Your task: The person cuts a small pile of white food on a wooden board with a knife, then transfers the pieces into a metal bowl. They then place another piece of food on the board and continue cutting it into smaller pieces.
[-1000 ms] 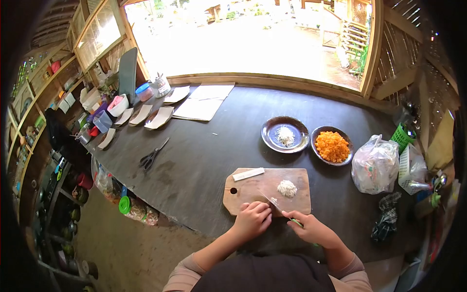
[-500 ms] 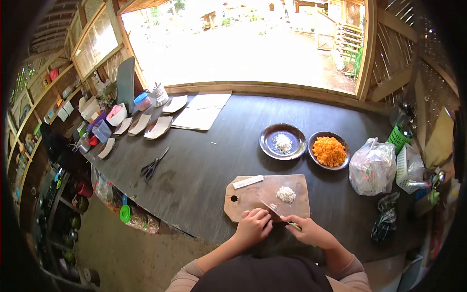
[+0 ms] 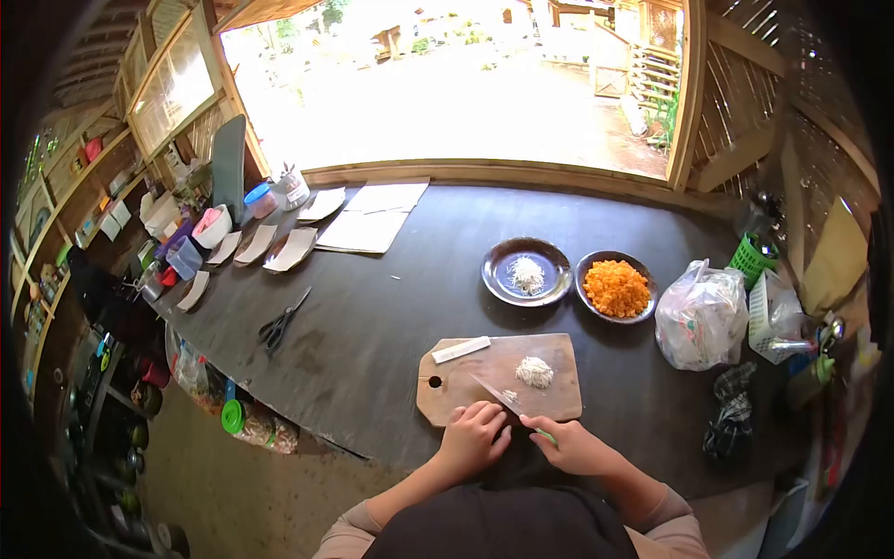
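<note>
My right hand (image 3: 570, 445) grips a knife (image 3: 496, 393) with a green handle; its blade points away and to the left over the wooden cutting board (image 3: 559, 402). Curled at the board's near edge, close to the blade, is my left hand (image 3: 473, 438); its fingers hide whatever is under them. A heap of finely cut white shreds (image 3: 535, 372) sits on the board's right side, and a few white bits lie by the blade. Near the far left corner of the board rests a pale white stick-like piece (image 3: 461, 349).
Beyond the board stand a dark plate (image 3: 494, 289) with white shreds and a bowl (image 3: 584, 296) of orange chopped pieces. A stuffed plastic bag (image 3: 700, 317) and a dark cloth (image 3: 730, 410) lie right. Scissors (image 3: 284, 321) and paper sheets (image 3: 365, 233) are to the left.
The whole view has shifted slightly. Both hands and the knife stay at the near side of the board, with only a small movement of the blade.
</note>
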Tool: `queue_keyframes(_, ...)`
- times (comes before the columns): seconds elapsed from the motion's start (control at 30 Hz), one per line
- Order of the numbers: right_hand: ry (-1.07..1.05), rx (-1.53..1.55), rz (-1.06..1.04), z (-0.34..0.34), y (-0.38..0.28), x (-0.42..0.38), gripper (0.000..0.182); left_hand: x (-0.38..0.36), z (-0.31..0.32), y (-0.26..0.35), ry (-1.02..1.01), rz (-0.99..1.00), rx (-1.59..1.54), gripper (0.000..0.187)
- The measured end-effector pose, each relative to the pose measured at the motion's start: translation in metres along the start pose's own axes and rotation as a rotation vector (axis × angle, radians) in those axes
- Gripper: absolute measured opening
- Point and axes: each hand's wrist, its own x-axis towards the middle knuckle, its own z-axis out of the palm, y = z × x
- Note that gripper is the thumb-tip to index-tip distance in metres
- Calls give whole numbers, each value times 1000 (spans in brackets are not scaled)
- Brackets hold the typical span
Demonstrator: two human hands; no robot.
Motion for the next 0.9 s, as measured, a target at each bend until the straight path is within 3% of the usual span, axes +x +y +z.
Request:
queue_keyframes(0.07,-93,1,133,-6,-7,0,32,-1,0,-1,-17,-20,-26,25)
queue_keyframes(0.3,-48,68,24,-3,4,1,32,-3,1,-1,-10,-18,-15,23)
queue_keyframes(0.7,-118,79,160,-9,-6,3,32,-3,1,-3,-11,-21,-8,23)
queue_keyframes(0.77,-38,63,35,0,-1,2,32,-3,1,-3,-14,-24,-25,23)
queue_keyframes(0.9,-5,40,-18,3,1,2,33,-3,1,-4,-23,-22,-52,25)
